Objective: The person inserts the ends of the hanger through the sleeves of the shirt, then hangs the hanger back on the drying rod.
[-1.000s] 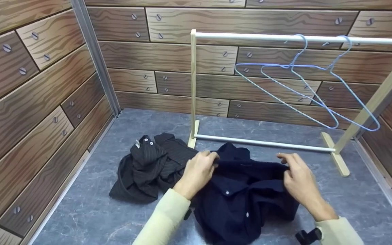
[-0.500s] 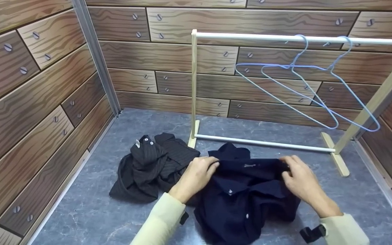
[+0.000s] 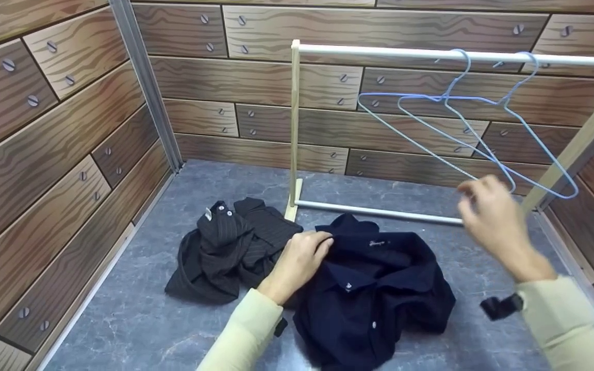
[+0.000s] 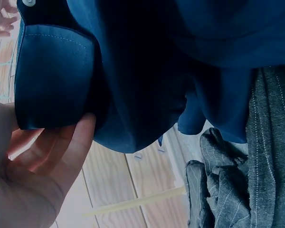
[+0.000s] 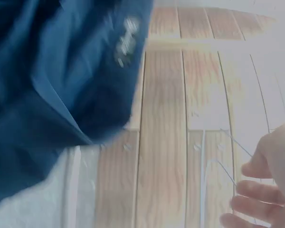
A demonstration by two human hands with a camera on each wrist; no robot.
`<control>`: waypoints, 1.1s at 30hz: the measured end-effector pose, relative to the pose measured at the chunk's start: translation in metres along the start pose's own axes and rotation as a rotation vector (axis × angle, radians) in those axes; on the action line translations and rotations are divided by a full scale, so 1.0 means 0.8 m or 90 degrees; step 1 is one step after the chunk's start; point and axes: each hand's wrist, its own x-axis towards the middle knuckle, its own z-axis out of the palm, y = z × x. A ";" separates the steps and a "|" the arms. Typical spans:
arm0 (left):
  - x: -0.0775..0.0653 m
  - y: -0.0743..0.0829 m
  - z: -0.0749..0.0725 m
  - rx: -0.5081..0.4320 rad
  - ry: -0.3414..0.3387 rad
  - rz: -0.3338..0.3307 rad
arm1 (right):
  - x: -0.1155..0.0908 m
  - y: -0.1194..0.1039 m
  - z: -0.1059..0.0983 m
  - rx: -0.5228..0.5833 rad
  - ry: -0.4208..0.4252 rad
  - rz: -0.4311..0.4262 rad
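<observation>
A navy button-up shirt [image 3: 364,314] lies in a heap on the grey floor, its collar raised toward the rack. My left hand [image 3: 299,260] pinches the collar at its left end. The left wrist view shows the thumb hidden behind the collar [image 4: 57,80] and the fingertips at its lower edge. My right hand [image 3: 498,221] is in the air, apart from the shirt, its fingers loosely bent around nothing. It appears just in front of the lower corner of a blue wire hanger [image 3: 450,90]; whether it touches the wire I cannot tell.
A second blue hanger [image 3: 506,98] hangs beside the first on the white top rod [image 3: 379,51] of a wooden rack. A dark pinstriped garment [image 3: 219,263] lies crumpled at the left, against the navy shirt. Wood-patterned walls [image 3: 188,77] enclose the space.
The right hand has let go of the collar's right end and moved up and right toward the hangers. The left hand still holds the collar, which stands with its white marking in view.
</observation>
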 end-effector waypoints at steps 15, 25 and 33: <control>-0.002 -0.003 0.000 0.000 0.001 -0.001 | 0.076 0.025 -0.020 -0.053 -0.021 0.115; -0.004 -0.005 0.000 -0.005 -0.001 -0.003 | 0.087 0.046 -0.015 -0.040 -0.154 0.192; -0.006 -0.008 0.002 -0.006 0.002 -0.004 | 0.090 0.043 -0.007 0.007 -0.087 0.164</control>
